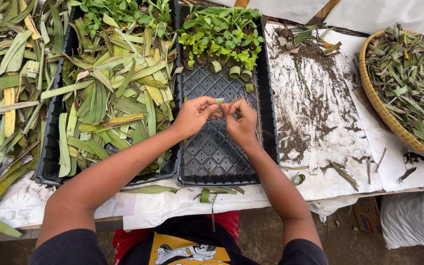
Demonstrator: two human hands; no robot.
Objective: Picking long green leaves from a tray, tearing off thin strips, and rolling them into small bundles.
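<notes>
Both hands meet over the black seedling tray (pixel 212 152), pinching a small green leaf strip (pixel 219 101) between them. Left hand (pixel 194 115) and right hand (pixel 242 122) each grip it with fingertips. It's tiny and curled, so I can't tell its long axis, though the visible end pokes up away from the person. Leaf-cup seedlings (pixel 220 37) fill the tray's far end.

Both bare forearms reach forward, left hand (pixel 193 116) and right hand (pixel 242 122) meeting fingertip to fingertip, fingers pinched.
</notes>
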